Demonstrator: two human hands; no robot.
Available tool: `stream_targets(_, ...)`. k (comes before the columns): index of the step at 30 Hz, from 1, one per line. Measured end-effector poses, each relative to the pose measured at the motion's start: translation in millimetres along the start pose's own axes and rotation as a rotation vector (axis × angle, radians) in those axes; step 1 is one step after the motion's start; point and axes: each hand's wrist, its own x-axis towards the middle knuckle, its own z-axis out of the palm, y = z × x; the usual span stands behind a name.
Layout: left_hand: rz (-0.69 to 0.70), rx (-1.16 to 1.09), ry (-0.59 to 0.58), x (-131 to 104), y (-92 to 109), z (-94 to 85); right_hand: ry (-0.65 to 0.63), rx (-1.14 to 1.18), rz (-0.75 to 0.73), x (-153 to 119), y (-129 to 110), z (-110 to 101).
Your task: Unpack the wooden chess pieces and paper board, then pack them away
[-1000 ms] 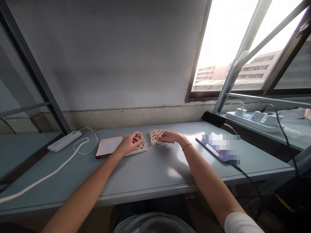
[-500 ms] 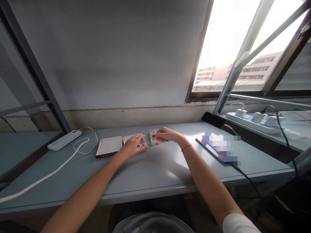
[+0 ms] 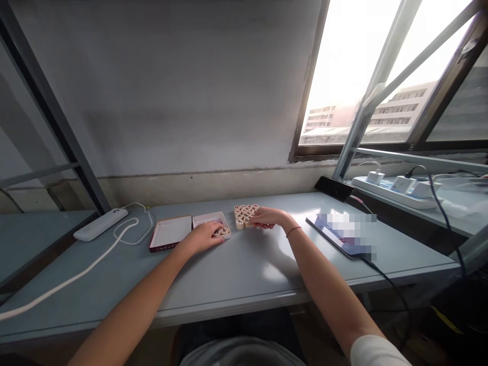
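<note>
Round pale Chinese chess pieces (image 3: 240, 216) with red and black characters stand in a tight block of rows on the desk. My right hand (image 3: 270, 217) is at the block's near right corner, its bent fingers and thumb closed on a piece largely hidden by them. To the left is a small white box (image 3: 227, 219) holding a few more pieces (image 3: 224, 231) at its near end. My left hand (image 3: 204, 236) grips this box at its near left side, fingers over the inside and thumb along the front wall.
Left of the box lies a shallow tray-like lid (image 3: 171, 231) with dark red sides. A white power strip (image 3: 99, 224) and a thick white cable (image 3: 76, 274) are farther left. On the right lie a tablet (image 3: 339, 236) and a dark slab (image 3: 333, 188) against the wall.
My right hand has shifted right and slightly nearer, uncovering more rows of the block. My left hand has drawn back a little left and nearer, exposing the box's inside.
</note>
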Motion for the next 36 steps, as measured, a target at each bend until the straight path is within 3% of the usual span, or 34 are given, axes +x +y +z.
stream_targets(8,-0.051,0.014,-0.031,-1.6,4.4,-9.0,0.024,-0.217,0.02,7.7,-4.4,10.4)
stream_targets(12,-0.105,0.124,-0.046,-2.4,6.0,-13.5,-0.017,-0.201,-0.041,1.2,-10.0,8.9)
stream_targets(17,-0.163,0.001,-0.063,-3.1,1.4,-13.9,-0.035,-0.143,-0.15,-6.1,-22.5,12.5)
stream_targets(25,-0.168,-0.077,-0.093,-4.3,-2.1,-18.2,-0.049,-0.108,-0.161,-5.2,-27.4,17.4)
stream_targets(32,-0.115,-0.167,-0.034,-5.1,-1.4,-22.2,-0.07,-0.131,-0.255,-8.5,-35.4,21.4)
stream_targets(36,-0.165,-0.252,0.091,-5.0,3.9,-25.6,0.055,-0.114,-0.382,-4.6,-40.5,30.0)
